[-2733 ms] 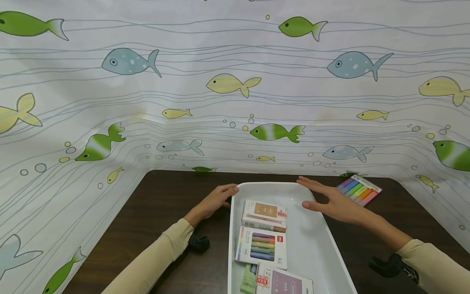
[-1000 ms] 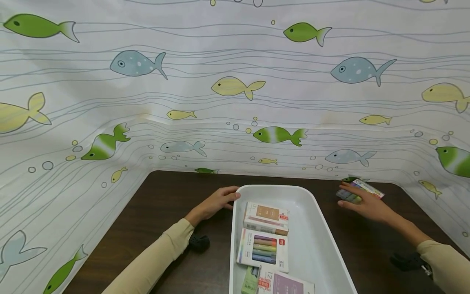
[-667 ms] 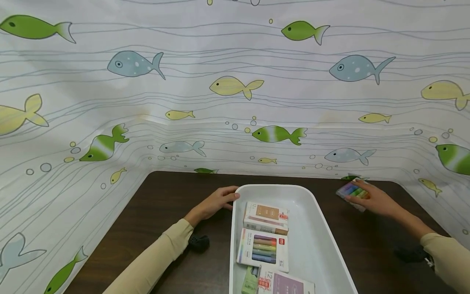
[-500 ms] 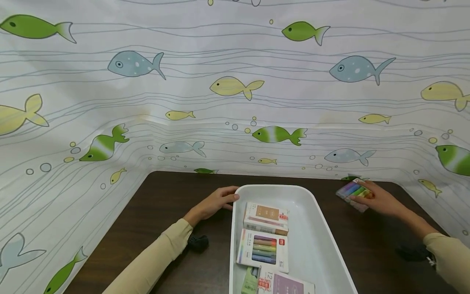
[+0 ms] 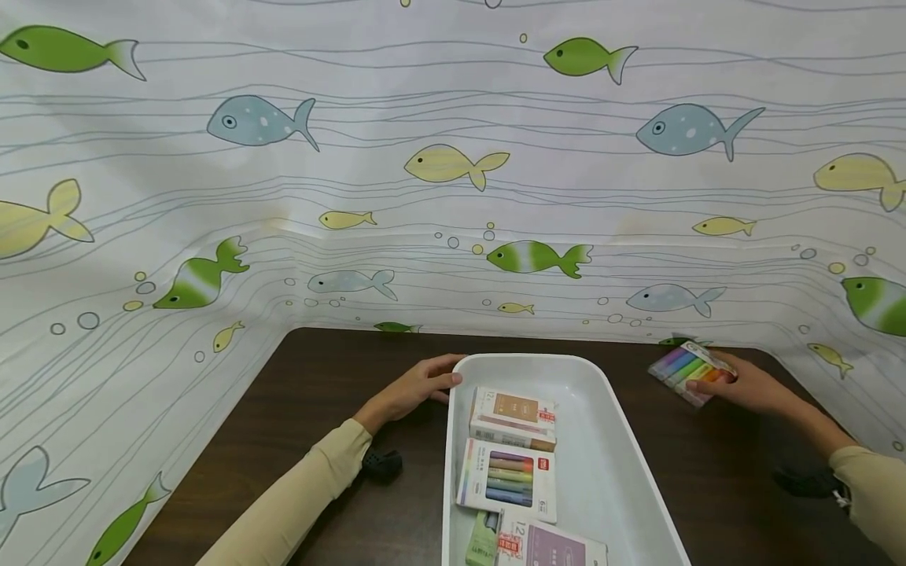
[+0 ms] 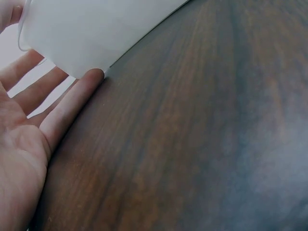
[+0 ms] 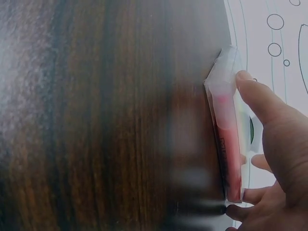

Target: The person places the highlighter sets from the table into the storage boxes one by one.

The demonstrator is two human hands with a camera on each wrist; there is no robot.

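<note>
My left hand (image 5: 418, 387) rests at the far left corner of a white tray (image 5: 640, 464), thumb by the rim. In the left wrist view its straight, spread fingers (image 6: 72, 106) touch the tray's outer wall. Right of the tray, my right hand (image 5: 750, 385) holds the right edge of a clear pack of highlighters (image 5: 683, 369) in rainbow colours, at the table's far right. In the right wrist view the thumb (image 7: 260, 96) lies against the pack's upper side, and fingers show at its lower edge; some fingertips are hidden.
Inside the tray, along its left side, lie a brown-labelled box (image 5: 513, 413), a white box with a window of coloured sticks (image 5: 506, 479), a green box (image 5: 483, 538) and a purple-labelled box (image 5: 555, 546). A fish-patterned curtain (image 5: 439, 204) surrounds the dark wooden table (image 5: 325, 362).
My right hand has moved from above the tray's far right corner to the highlighter pack, then round to its right edge. The pack has turned slightly. My left hand stays at the tray corner.
</note>
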